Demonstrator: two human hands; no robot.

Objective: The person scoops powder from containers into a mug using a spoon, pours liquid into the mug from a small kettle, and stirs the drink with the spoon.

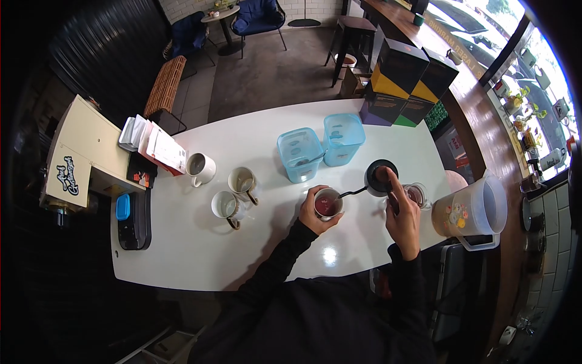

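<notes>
My left hand (320,213) wraps round a light-coloured mug (328,216) with dark red liquid in it. A black-handled spoon (353,192) leans out of that mug toward the right. My right hand (403,223) reaches up to a black round object (371,178), its fingers over the right side; whether this is a lid or a shallow cup I cannot tell. Just right of those fingers stands a small glass jar (417,194) with reddish contents, partly hidden by the hand.
Three mugs stand on the left: one at the back (200,168), two nearer (243,181), (226,205). Two blue plastic containers (301,154), (344,139) are behind my hands. A large clear pitcher (470,209) stands at right, stacked black boxes (400,79) beyond. A card reader (134,227) lies left.
</notes>
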